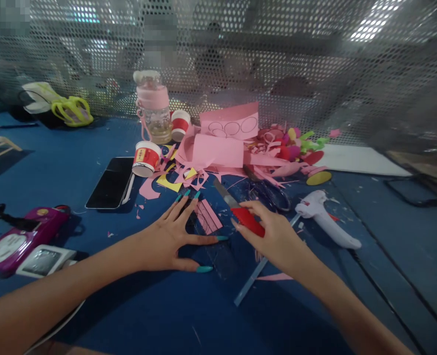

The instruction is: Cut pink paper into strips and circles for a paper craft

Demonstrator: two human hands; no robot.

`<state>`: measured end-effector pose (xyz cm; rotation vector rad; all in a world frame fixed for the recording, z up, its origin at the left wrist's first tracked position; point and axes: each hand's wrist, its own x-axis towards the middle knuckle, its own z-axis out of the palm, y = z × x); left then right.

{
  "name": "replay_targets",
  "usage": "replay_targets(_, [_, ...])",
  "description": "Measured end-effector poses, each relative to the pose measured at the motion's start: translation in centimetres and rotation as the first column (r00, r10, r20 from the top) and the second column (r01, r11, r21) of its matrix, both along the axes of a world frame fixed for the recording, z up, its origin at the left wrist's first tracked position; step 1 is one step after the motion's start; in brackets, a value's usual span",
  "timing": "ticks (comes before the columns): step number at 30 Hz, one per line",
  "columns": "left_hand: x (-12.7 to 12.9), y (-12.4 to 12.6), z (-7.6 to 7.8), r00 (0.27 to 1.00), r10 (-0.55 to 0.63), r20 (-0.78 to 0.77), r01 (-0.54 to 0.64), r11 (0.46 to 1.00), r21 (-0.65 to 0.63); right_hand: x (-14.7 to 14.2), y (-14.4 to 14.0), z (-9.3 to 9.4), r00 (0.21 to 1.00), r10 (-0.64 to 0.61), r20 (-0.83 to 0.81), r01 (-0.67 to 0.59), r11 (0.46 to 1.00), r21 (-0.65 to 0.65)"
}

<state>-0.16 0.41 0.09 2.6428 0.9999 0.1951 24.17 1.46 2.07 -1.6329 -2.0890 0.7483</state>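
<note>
My left hand (174, 229) lies flat on the blue table, its long teal-nailed fingers spread. Beside its fingers is a small pink paper piece (208, 217) with dark lines drawn on it. My right hand (273, 231) is wrapped around the red handle of a craft knife (247, 220). The knife's blade points up and left, toward the paper scraps. Under my right wrist runs a long translucent stick (251, 282), which meets the white glue gun (327, 217) on the right. Dark-handled scissors (273, 195) lie partly under the scraps.
Pink sheets (218, 150) and cut scraps heap up at the back, before a perforated metal screen (222, 59). Left of them stand a pink-lidded bottle (154, 106), two paper cups (146, 159) and a phone (112, 182). A purple toy-like object (26, 236) lies far left; a cord (384, 301) trails right.
</note>
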Motion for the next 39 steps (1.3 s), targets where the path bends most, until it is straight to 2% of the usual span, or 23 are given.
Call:
replay_targets(2, [-0.1, 0.0, -0.2, 1.0, -0.001, 0.013, 0.001, 1.0, 0.014, -0.4, -0.6, 0.4, 0.987, 0.039, 0.157, -0.052, 0.995, 0.081])
replay_targets(4, [-0.2, 0.0, -0.4, 1.0, -0.004, 0.025, 0.004, 1.0, 0.021, -0.9, -1.2, 0.9, 0.963, 0.056, 0.264, -0.083, 0.992, 0.093])
replay_targets(7, [-0.3, 0.0, -0.5, 1.0, -0.012, 0.029, 0.011, 1.0, 0.015, -1.3, -1.8, 1.8, 0.952, 0.039, 0.304, -0.06, 0.996, 0.06])
replay_targets(9, [-0.3, 0.0, -0.4, 1.0, -0.015, 0.022, 0.015, 1.0, 0.005, -1.4, -1.9, 2.4, 0.98, 0.022, 0.198, -0.013, 0.999, -0.045])
replay_targets(10, [-0.3, 0.0, -0.3, 1.0, -0.015, 0.019, 0.015, 1.0, 0.0, -1.4, -1.9, 2.7, 0.994, 0.01, 0.105, 0.004, 0.99, -0.138])
replay_targets(12, [-0.3, 0.0, -0.1, 1.0, -0.008, 0.016, 0.009, 1.0, -0.011, -1.5, -1.8, 3.0, 0.993, -0.049, -0.103, 0.01, 0.938, -0.348])
replay_targets(14, [-0.3, 0.1, 0.0, 1.0, -0.007, 0.016, 0.008, 1.0, -0.021, -1.6, -1.7, 3.3, 0.962, -0.128, -0.242, -0.011, 0.866, -0.501])
replay_targets(18, [-0.3, 0.1, 0.1, 0.999, -0.022, 0.034, 0.023, 0.999, -0.022, -2.0, -1.6, 3.6, 0.913, -0.178, -0.367, -0.1, 0.775, -0.624])
replay_targets(20, [-0.3, 0.1, 0.1, 0.999, -0.021, 0.044, 0.022, 1.0, -0.02, -2.2, -1.6, 3.6, 0.889, -0.192, -0.415, -0.141, 0.748, -0.649])
replay_targets(23, [-0.3, 0.1, 0.1, 0.999, -0.02, 0.046, 0.021, 1.0, -0.017, -2.4, -1.4, 3.4, 0.867, -0.203, -0.455, -0.171, 0.737, -0.654])
replay_targets(28, [-0.3, 0.0, 0.2, 1.0, -0.013, 0.023, 0.014, 1.0, -0.02, -2.8, -1.2, 3.3, 0.856, -0.258, -0.448, -0.144, 0.713, -0.686])
replay_targets(31, [-0.3, 0.0, 0.1, 0.999, -0.025, 0.047, 0.025, 1.0, -0.01, -3.2, -1.4, 3.6, 0.862, -0.264, -0.433, -0.144, 0.691, -0.708])
replay_targets(39, [-0.4, 0.0, 0.0, 0.998, -0.024, 0.064, 0.025, 1.0, -0.013, -4.4, -1.8, 4.6, 0.912, -0.242, -0.331, -0.074, 0.697, -0.713])
